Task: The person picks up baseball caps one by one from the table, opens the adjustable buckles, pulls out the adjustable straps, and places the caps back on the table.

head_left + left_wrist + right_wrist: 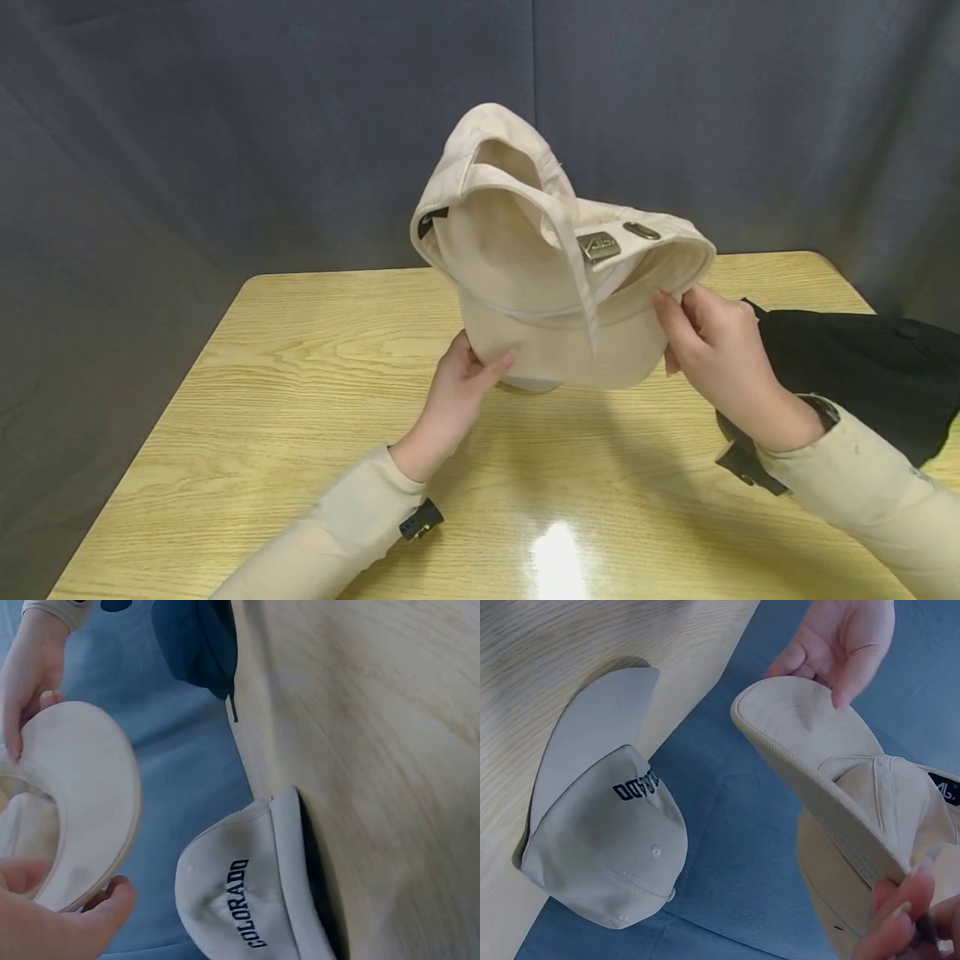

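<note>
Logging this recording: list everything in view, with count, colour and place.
Billed cap: 1, cream, held up above the table
COLORADO cap: 1, pale, on the table, mostly hidden in the head view
Fabric item: 1, black, at the table's right
Table: 1, light wood, below the hands
Curtain: count unclear, blue-grey, behind the table
Wrist devices: 2, black, at the cuffs
Left hand: 1, bare, gripping the brim
Right hand: 1, bare, gripping the cap's right edge
Sleeves: 2, beige, on the forearms

Light wood-grain table (285,433), far corners rounded; bright glare (558,562) at near side. Blue-grey fabric curtain (262,142) behind, vertical seam (534,50) noted.
</note>
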Available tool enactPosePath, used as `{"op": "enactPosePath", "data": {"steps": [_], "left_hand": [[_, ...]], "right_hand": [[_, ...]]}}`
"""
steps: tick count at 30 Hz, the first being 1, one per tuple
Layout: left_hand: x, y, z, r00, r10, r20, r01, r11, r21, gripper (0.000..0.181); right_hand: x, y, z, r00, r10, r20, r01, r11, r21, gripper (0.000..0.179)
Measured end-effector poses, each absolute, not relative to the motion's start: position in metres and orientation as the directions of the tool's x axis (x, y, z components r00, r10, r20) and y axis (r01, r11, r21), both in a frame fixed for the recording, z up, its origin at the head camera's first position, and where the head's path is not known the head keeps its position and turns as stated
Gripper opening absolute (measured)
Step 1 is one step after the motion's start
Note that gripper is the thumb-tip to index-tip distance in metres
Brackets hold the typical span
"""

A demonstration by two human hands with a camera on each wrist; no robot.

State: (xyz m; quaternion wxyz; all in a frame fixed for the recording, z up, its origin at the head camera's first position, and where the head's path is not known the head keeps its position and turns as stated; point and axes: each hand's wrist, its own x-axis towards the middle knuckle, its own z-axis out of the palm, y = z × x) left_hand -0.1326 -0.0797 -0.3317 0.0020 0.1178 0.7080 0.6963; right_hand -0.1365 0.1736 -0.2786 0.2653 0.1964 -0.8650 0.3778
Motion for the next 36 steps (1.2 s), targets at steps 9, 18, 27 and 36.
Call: {"op": "enactPosePath", "data": {"steps": [9,18,27,36], "left_hand": [[-0.133,-0.079,-0.337,-0.971,0.136,0.196,0.191,-0.05,0.98,0.031],[-0.131,-0.085,-0.33,-0.98,0.082,0.184,0.184,-0.004,0.983,0.027],[-0.13,-0.092,-0.331,-0.975,0.005,0.22,0.22,-0.029,0.975,0.025],[-0.125,-0.11,-0.333,-0.965,-0.093,0.244,0.243,0.028,0.97,0.024]], "right_hand": [[-0.136,0.17,-0.277,-0.79,-0.126,0.6,-0.535,0.62,-0.574,0.026],[-0.136,0.167,-0.277,-0.816,-0.112,0.567,-0.514,0.589,-0.623,0.029],[-0.137,0.162,-0.277,-0.821,-0.13,0.556,-0.535,0.516,-0.669,0.019],[-0.135,0.165,-0.277,-0.842,-0.176,0.51,-0.521,0.51,-0.684,0.018]]}}
